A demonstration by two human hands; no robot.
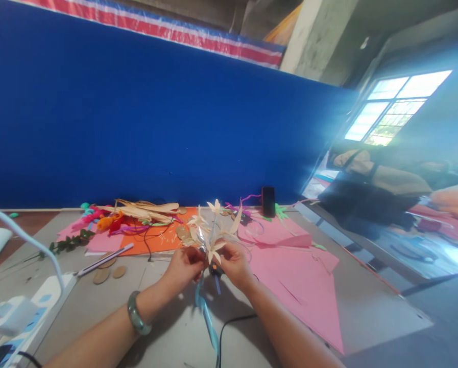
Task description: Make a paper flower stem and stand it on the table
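Cream-coloured handmade flowers [214, 250] with pointed petals, perhaps husk or paper, stand bunched over the table in front of me. My left hand [188, 265] is closed at the base of the bunch from the left, its fingertips pinched together. From the other side, my right hand [232, 261] pinches the bunch just by the lowest flower. A light-blue ribbon [207, 317] hangs from beneath the fingers toward the table's front edge. Behind the hands lies a dark tool with a blue tip [217, 283], partly hidden. The stems are mostly covered by my fingers.
Pink sheets [295, 291] lie at right, and an orange sheet [137, 243] at left holds dried husk strips [144, 208]. A black phone [268, 202] leans against the blue partition [155, 112]. Left are a pen [105, 259], wooden discs [101, 276] and a power strip [47, 296].
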